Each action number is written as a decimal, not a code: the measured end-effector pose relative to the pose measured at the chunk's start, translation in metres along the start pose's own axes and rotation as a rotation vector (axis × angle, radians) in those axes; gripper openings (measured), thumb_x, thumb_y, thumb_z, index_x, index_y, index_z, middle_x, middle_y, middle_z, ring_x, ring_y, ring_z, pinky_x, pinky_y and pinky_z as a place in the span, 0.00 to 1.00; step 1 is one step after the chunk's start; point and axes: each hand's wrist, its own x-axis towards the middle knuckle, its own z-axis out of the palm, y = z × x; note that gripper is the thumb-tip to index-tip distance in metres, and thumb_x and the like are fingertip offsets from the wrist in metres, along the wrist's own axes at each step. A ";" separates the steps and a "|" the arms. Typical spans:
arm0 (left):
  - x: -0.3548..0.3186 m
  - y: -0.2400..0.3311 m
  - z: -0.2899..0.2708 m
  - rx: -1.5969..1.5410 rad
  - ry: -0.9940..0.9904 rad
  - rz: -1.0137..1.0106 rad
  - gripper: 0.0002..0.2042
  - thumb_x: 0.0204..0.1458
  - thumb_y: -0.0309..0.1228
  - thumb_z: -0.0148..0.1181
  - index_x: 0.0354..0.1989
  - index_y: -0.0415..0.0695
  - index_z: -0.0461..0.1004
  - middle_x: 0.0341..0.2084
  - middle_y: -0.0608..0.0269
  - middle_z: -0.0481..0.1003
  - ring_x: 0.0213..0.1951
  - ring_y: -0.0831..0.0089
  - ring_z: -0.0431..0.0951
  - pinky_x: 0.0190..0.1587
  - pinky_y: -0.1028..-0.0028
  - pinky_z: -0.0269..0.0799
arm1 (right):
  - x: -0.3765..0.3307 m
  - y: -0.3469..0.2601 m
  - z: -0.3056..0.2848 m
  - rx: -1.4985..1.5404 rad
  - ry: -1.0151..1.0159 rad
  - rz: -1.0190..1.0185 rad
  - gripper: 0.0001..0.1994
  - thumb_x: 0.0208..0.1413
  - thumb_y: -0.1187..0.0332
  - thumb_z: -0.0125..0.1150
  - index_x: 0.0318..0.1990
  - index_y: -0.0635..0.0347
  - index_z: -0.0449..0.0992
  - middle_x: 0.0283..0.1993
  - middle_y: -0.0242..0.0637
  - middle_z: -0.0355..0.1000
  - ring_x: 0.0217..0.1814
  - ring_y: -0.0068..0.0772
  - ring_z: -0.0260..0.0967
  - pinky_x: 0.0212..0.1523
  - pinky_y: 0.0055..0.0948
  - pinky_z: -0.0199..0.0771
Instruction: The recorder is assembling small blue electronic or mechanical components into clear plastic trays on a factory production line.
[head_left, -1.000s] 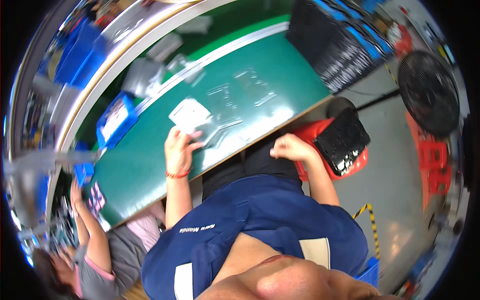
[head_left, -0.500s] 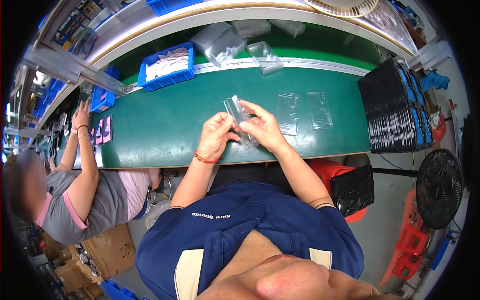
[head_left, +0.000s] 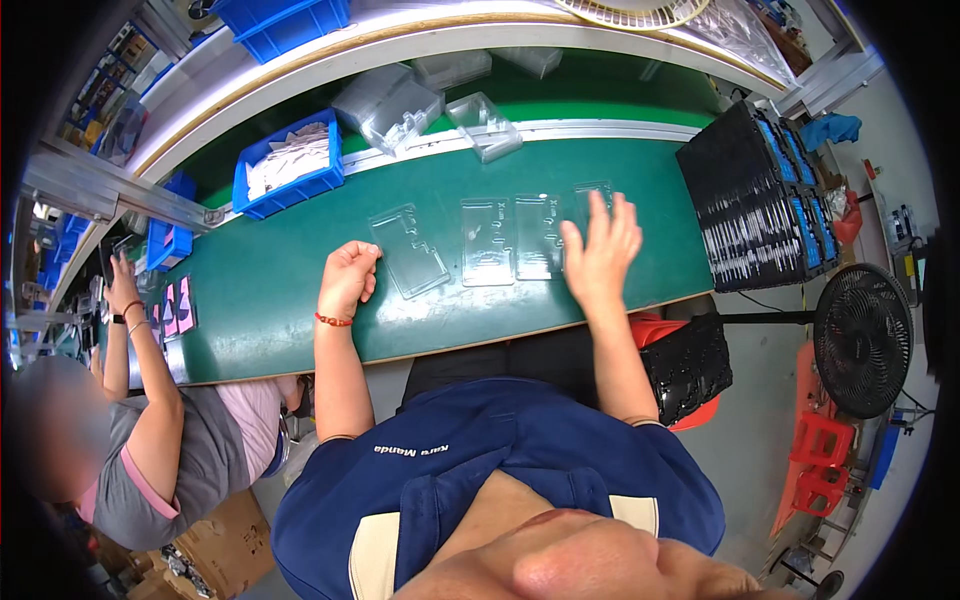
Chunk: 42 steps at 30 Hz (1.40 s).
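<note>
Several clear plastic trays with moulded notches lie on the green table in front of me. The leftmost clear tray (head_left: 410, 252) is tilted against the others. My left hand (head_left: 347, 280) is beside its left edge, fingers curled and thumb against forefinger; whether anything is pinched there is hidden. Two more, a middle clear tray (head_left: 487, 243) and another clear tray (head_left: 537, 237), lie side by side. My right hand (head_left: 603, 250) is open, fingers spread, over the rightmost clear tray (head_left: 592, 190) and partly covering it.
Farther back are a blue bin (head_left: 290, 170) of pale slips and stacked clear plastic packs (head_left: 390, 108). A stack of black trays (head_left: 750, 200) stands at right, near a black fan (head_left: 862, 340). At left, a co-worker (head_left: 150, 440) sits at the table.
My hands were together, holding clear plastic; now they are apart. More trays lie on the table between them. My right hand has opened and moved right; my left has moved left.
</note>
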 end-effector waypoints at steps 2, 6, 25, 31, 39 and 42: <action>0.005 0.002 0.009 0.151 0.045 0.018 0.09 0.57 0.33 0.57 0.29 0.39 0.73 0.16 0.69 0.68 0.11 0.83 0.65 0.11 0.80 0.57 | 0.001 0.032 -0.008 -0.094 -0.135 0.087 0.36 0.56 0.45 0.53 0.66 0.58 0.56 0.69 0.59 0.48 0.71 0.62 0.43 0.67 0.63 0.36; 0.014 -0.003 0.037 0.392 0.131 0.155 0.08 0.55 0.32 0.59 0.33 0.40 0.76 0.18 0.67 0.74 0.13 0.80 0.70 0.15 0.76 0.63 | -0.007 0.040 -0.008 -0.143 -0.287 0.061 0.41 0.54 0.40 0.51 0.68 0.59 0.52 0.68 0.57 0.52 0.73 0.55 0.43 0.67 0.63 0.33; 0.021 -0.017 0.038 0.166 0.121 0.213 0.09 0.60 0.31 0.52 0.43 0.38 0.70 0.21 0.66 0.68 0.10 0.83 0.63 0.08 0.81 0.54 | 0.184 0.310 -0.242 -0.322 -0.175 0.291 0.21 0.53 0.44 0.56 0.36 0.52 0.81 0.40 0.51 0.72 0.48 0.52 0.70 0.48 0.43 0.69; 0.019 -0.017 0.036 0.131 0.117 0.216 0.08 0.61 0.30 0.50 0.41 0.38 0.71 0.21 0.67 0.69 0.10 0.84 0.64 0.08 0.82 0.54 | 0.192 0.299 -0.235 -0.374 -0.092 0.229 0.28 0.49 0.40 0.59 0.23 0.61 0.69 0.34 0.44 0.66 0.44 0.45 0.66 0.44 0.38 0.66; 0.017 -0.014 0.036 0.183 0.111 0.223 0.07 0.60 0.29 0.51 0.39 0.38 0.72 0.21 0.67 0.69 0.10 0.84 0.64 0.08 0.82 0.55 | 0.177 0.238 -0.233 -0.251 -0.140 0.010 0.23 0.41 0.45 0.70 0.22 0.57 0.72 0.32 0.39 0.69 0.39 0.42 0.70 0.38 0.38 0.69; 0.018 -0.017 0.033 0.144 0.106 0.219 0.07 0.60 0.29 0.52 0.38 0.38 0.72 0.20 0.67 0.69 0.10 0.84 0.64 0.08 0.82 0.55 | 0.165 0.220 -0.224 -0.258 -0.204 0.069 0.28 0.39 0.38 0.68 0.22 0.57 0.71 0.31 0.37 0.68 0.37 0.40 0.70 0.35 0.36 0.68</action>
